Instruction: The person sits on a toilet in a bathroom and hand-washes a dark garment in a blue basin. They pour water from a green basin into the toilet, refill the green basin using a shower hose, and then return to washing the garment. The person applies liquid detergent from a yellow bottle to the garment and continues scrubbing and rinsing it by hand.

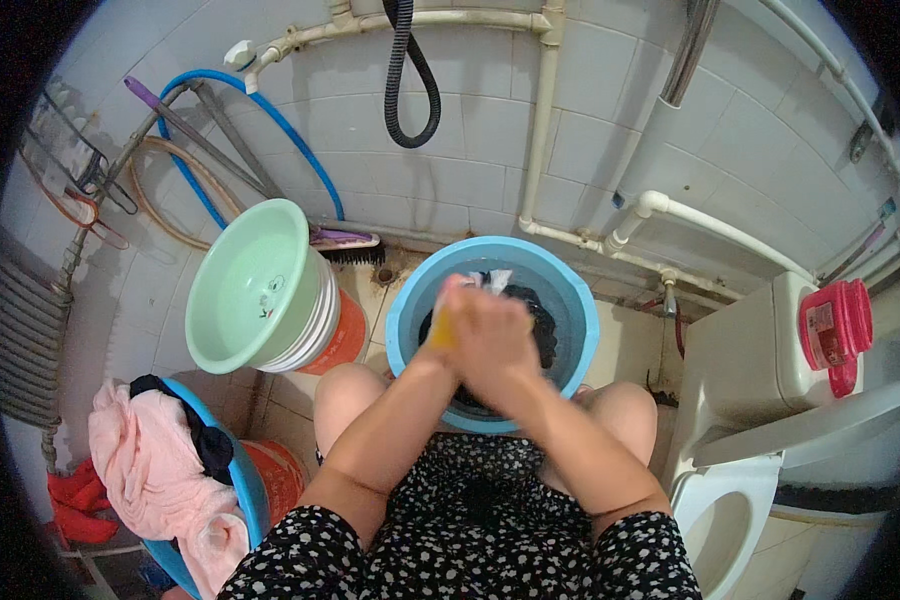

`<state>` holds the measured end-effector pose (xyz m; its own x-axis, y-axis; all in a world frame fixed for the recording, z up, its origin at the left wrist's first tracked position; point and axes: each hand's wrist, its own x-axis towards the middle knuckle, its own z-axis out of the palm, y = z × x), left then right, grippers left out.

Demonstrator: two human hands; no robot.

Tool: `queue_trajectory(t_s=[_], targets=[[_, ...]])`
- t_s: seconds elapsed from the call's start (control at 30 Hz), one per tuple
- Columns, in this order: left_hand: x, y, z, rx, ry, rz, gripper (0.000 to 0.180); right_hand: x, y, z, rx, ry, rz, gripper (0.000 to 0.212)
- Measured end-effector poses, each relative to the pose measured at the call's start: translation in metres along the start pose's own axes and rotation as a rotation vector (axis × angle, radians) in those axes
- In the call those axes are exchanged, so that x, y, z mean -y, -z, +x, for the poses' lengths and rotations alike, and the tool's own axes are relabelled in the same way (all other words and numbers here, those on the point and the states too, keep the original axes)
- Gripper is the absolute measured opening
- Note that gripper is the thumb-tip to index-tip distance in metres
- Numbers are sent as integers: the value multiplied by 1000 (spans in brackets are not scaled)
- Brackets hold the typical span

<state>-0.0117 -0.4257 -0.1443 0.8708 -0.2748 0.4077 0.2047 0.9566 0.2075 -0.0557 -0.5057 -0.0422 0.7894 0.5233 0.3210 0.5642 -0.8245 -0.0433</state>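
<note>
Overlapping hands (495, 340), yellow piece (444, 328), faceted plastic basin (574, 310)

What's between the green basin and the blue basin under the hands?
The head view shows a black-bristled brush, part of an orange bucket and floor tiles.

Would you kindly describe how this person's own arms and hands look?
The left sleeve and right sleeve are short, black with small white blotches. The left forearm and right forearm are bare, with no watch or bracelet visible. The left hand and right hand look gloveless; blur hides finer detail.
</note>
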Motion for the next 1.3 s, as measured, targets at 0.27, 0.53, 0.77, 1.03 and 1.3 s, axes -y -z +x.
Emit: queue_trajectory(t_s=[0.27, 0.53, 0.77, 1.03, 1.3], targets=[[-14, -60, 25, -588, 317, 51, 38, -70, -16, -3, -132, -550, 809, 64], [-23, -68, 32, -790, 273, 74, 32, -90, 108, -12, -558, -699, 1354, 62], [-25, -61, 30, -749, 195, 105, 25, -172, 281, -48, -852, -714, 573, 71], [-31, -60, 27, -736, 202, 36, 25, -301, 343, -112, -1055, -911, 340, 62], [-27, -57, 28, -699, 172, 34, 24, -325, 312, -134, -1056, -1251, -11, 64]])
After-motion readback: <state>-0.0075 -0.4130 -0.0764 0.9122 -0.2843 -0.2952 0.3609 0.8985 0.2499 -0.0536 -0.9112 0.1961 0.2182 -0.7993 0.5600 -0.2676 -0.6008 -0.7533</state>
